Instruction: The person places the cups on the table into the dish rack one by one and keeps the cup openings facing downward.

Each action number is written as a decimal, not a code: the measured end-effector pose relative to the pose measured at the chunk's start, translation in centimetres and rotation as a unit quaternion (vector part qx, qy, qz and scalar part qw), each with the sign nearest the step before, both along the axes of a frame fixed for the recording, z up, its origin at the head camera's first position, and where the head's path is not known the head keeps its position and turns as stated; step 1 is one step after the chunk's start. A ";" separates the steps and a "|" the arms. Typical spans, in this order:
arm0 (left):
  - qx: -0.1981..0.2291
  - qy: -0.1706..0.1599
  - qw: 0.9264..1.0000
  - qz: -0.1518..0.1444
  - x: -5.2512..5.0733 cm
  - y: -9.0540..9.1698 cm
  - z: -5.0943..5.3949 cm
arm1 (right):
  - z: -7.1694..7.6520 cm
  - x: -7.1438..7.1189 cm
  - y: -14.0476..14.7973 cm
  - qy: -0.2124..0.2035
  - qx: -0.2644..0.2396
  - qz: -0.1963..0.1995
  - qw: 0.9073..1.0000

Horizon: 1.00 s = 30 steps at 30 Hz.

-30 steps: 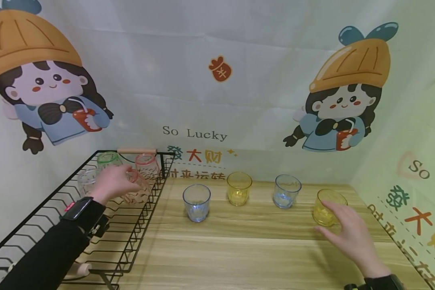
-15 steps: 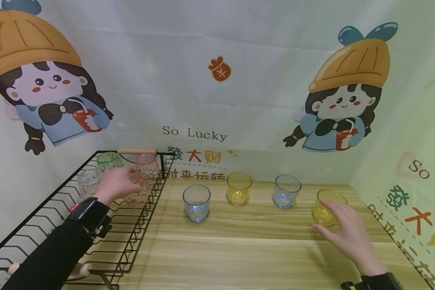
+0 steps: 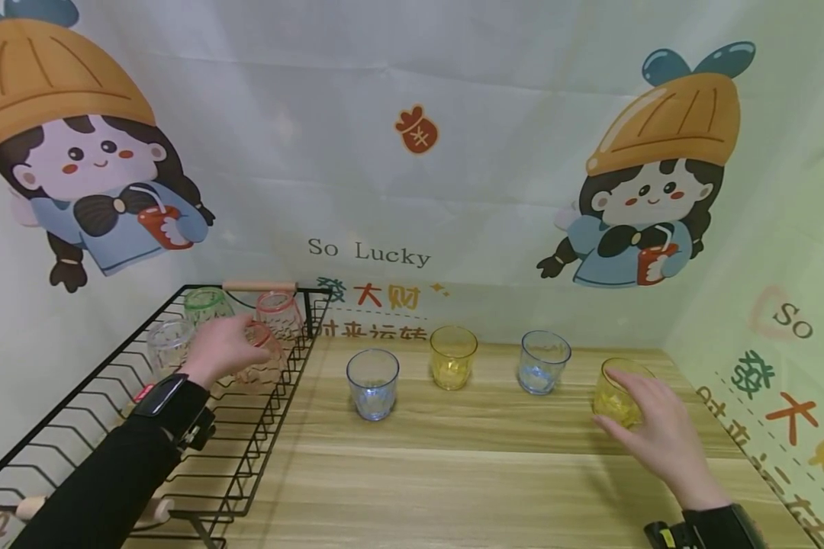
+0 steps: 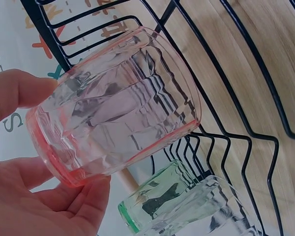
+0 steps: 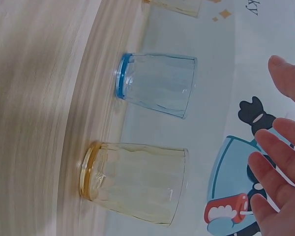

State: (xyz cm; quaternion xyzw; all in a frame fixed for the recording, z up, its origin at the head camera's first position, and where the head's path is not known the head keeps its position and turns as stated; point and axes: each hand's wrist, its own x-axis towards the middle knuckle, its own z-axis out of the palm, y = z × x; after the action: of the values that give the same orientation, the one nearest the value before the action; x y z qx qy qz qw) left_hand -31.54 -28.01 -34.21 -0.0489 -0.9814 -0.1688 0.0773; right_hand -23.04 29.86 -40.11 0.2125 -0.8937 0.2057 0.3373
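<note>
My left hand (image 3: 223,349) grips a pink glass (image 4: 118,105) by its base end, thumb on one side and fingertips on the other. The glass is upside down, its rim at the black wire rack (image 4: 211,54). Beside it in the rack stand a green glass (image 3: 207,303), a clear glass (image 3: 167,343) and another pink glass (image 3: 279,311), also inverted. My right hand (image 3: 662,435) hovers by a yellow glass (image 5: 135,182) at the right, thumb and fingers spread around the air near its rim. In the right wrist view a gap separates the fingers from that glass.
Upright on the wooden table (image 3: 453,488) stand a blue-rimmed glass (image 3: 373,389), a second yellow glass (image 3: 453,362) and another blue glass (image 3: 545,366), in a loose row. A printed cloth (image 3: 487,191) hangs behind and at both sides. The rack has a wooden handle (image 3: 259,286).
The left wrist has shifted slightly rightward while its hand stays on the pink glass. My right hand has moved only a little at the yellow glass. The glasses stay in place.
</note>
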 end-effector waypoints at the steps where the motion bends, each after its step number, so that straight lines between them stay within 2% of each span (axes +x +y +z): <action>1: 0.000 -0.001 1.000 0.001 0.0 0.0 0.0 | 0.0 0.0 0.0 0.000 0.001 -0.001 1.000; 6: 0.001 -0.005 1.000 0.000 -0.1 0.1 0.0 | 0.1 -0.1 -0.1 0.004 0.005 -0.004 1.000; 14: 0.015 -0.005 1.000 -0.004 0.2 0.1 0.0 | 0.1 -0.4 0.0 -0.013 0.010 -0.016 1.000; 22: 0.030 0.023 0.999 -0.007 0.3 0.4 0.2 | 0.4 -0.5 0.1 -0.016 0.016 -0.020 1.000; 30: 0.045 0.038 0.998 0.009 0.7 1.0 0.7 | 0.5 -0.6 0.1 -0.040 0.025 -0.040 0.998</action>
State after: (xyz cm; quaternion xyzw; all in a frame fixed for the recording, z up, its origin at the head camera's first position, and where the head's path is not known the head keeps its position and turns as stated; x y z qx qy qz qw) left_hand -30.79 -27.01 -33.55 -0.0425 -0.9696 -0.2102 0.1178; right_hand -23.59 29.99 -39.59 0.1770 -0.9189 0.1783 0.3042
